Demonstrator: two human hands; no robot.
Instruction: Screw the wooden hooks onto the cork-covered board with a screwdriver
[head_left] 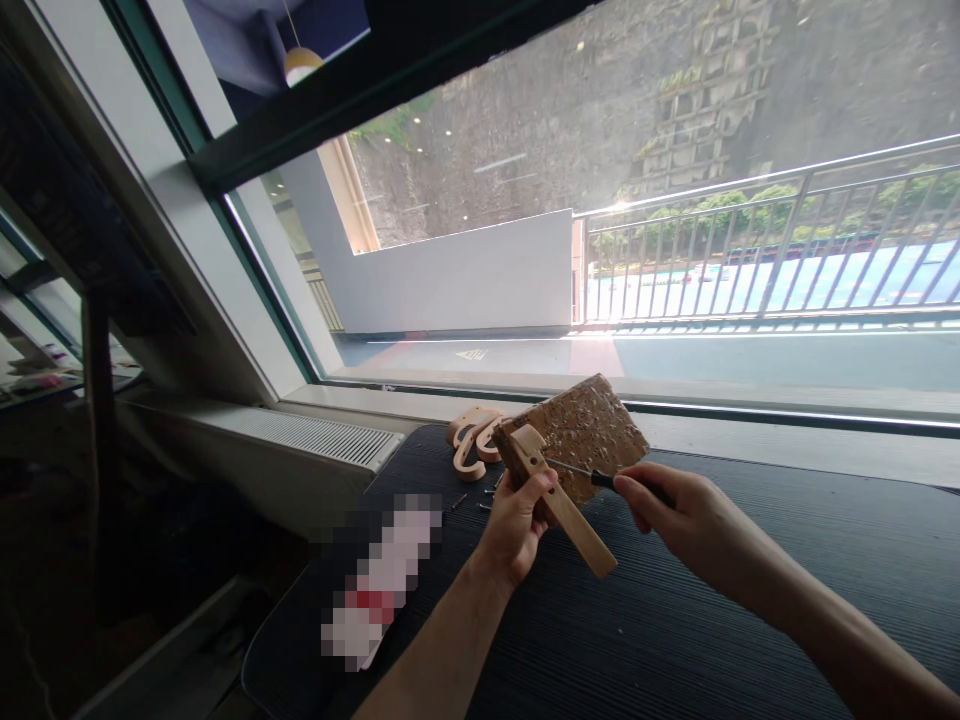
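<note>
My left hand (514, 532) is closed around a pale wooden hook piece (576, 530) with dark holes, thumb across its front, and presses it to the edge of a rough brown board (592, 425). The board is held tilted above the table. In my right hand (667, 498) is a screwdriver (602, 480) with a black handle. Its thin shaft points left at the hook piece near a hole; I cannot tell whether the tip sits on a screw. Several loose screws (460, 502) lie on the table, left of my left hand.
Curved wooden hooks (471, 468) lie together at the back edge of the dark table (720, 590). A long pale item (401, 560), blurred out by pixels, lies at the left. Behind the table are a window sill (360, 403) and a large window; a radiator cover (322, 440) stands left.
</note>
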